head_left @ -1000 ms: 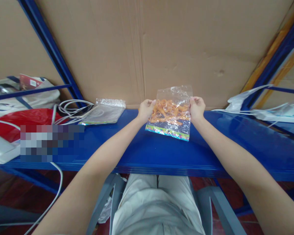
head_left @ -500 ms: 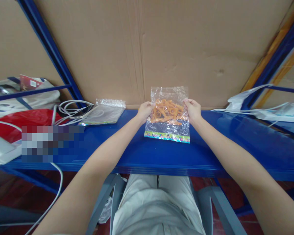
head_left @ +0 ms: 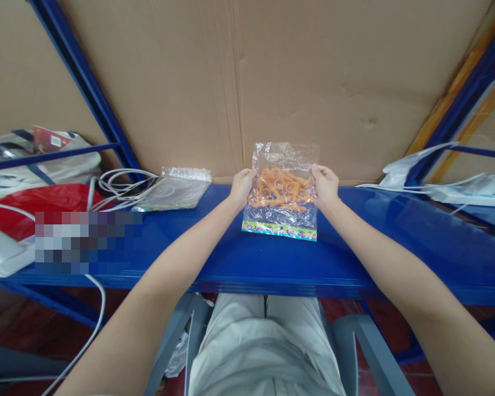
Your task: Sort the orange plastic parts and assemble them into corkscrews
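Left hand (head_left: 242,185) closed on left edge of clear bag (head_left: 281,190); right hand (head_left: 325,184) closed on right edge. Bag holds orange pieces (head_left: 282,188), sits at 12 o'clock on blue shelf (head_left: 272,258), patterned strip nearest person. Empty bags (head_left: 175,188) at 10 o'clock, beside white cable (head_left: 119,184)

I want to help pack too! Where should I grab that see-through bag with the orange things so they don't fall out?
Probably by its two side edges, near the middle, one hand from each side. The clear bag is floppy, and the left hand and right hand pinch it there, keeping the orange pieces bunched inside.
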The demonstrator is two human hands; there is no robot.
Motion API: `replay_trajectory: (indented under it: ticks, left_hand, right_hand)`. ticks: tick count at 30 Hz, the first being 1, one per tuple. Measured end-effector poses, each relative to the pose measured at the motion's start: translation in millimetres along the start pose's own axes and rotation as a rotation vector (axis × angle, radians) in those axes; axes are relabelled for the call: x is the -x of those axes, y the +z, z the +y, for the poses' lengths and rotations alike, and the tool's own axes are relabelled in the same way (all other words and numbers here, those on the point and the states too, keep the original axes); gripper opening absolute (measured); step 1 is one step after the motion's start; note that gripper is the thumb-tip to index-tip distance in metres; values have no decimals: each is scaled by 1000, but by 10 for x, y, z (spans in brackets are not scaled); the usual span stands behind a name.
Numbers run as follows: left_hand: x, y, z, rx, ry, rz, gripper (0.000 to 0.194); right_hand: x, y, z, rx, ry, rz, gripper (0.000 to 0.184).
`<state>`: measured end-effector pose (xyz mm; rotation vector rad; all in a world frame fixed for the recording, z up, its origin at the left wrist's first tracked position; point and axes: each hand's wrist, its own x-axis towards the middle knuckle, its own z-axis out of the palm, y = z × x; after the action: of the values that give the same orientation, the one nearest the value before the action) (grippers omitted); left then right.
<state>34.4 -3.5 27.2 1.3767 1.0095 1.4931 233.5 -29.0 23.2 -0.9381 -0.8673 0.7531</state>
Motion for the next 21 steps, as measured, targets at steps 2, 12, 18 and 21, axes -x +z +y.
replay_trajectory:
  ticks: [2,12,18,21]
  left_hand:
    - [19,8,3,-10,12,13,26]
    - [-30,-14,-6,-16,53,63,25]
    - [5,-12,-4,-18,64,43,31]
    - [27,-13,-4,-34,66,-18,38]
  right_hand:
    - [3,0,-7,-6,3,-4,27]
    - [-15,-20,-5,-7,26,-8,29]
    - [-19,-18,-22,-8,43,-37,34]
    - [-35,-27,-25,6,30,-20,34]
